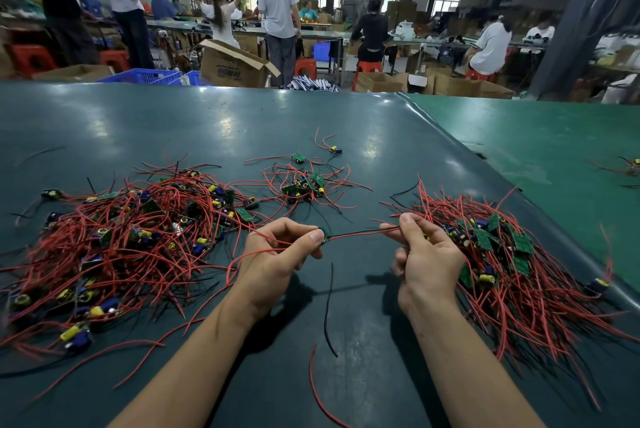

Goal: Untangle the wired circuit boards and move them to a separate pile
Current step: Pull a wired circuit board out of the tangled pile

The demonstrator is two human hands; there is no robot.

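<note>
A big tangle of small green circuit boards with red and black wires (131,237) covers the table's left side. A combed-out pile of the same boards (502,254) lies on the right. Between them, above the table, my left hand (280,254) pinches one small board (323,233) between thumb and fingers. Its red and black wires (360,234) stretch rightwards to my right hand (424,251), which pinches their far end. More red wires from that board loop down under my left hand.
A small cluster of boards (304,185) and two stray boards (336,149) lie farther back on the dark green table (207,122). Loose black (328,310) and red (317,389) wires lie near the front. Beyond the table are people, cardboard boxes and blue crates.
</note>
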